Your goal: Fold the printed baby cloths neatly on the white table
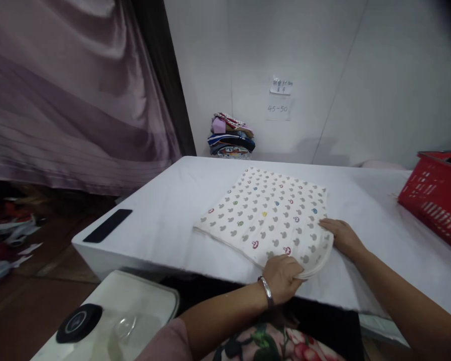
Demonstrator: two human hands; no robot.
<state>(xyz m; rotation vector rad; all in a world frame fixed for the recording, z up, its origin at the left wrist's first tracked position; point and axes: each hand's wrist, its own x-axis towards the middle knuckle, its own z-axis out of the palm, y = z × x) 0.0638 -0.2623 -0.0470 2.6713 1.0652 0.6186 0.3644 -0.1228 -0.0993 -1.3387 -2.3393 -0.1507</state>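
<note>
A folded white cloth [270, 210] printed with grey and coloured mushrooms lies on the white table, its near right corner curving up a little. At the cloth's near edge, close to that corner, my left hand [281, 278] grips the layers, fingers on top; its wrist wears a silver bracelet. Further along, my right hand [341, 236] holds the cloth's right edge with its fingers closed on it. The thumb of the right hand is mostly hidden.
The white table [153, 200] has a black strip [108, 225] at its left corner. A red basket [436, 195] stands at the right. Folded fabrics [231, 138] are stacked by the wall. A white surface with a black round object [79, 323] lies lower left, beneath pink curtains [70, 90].
</note>
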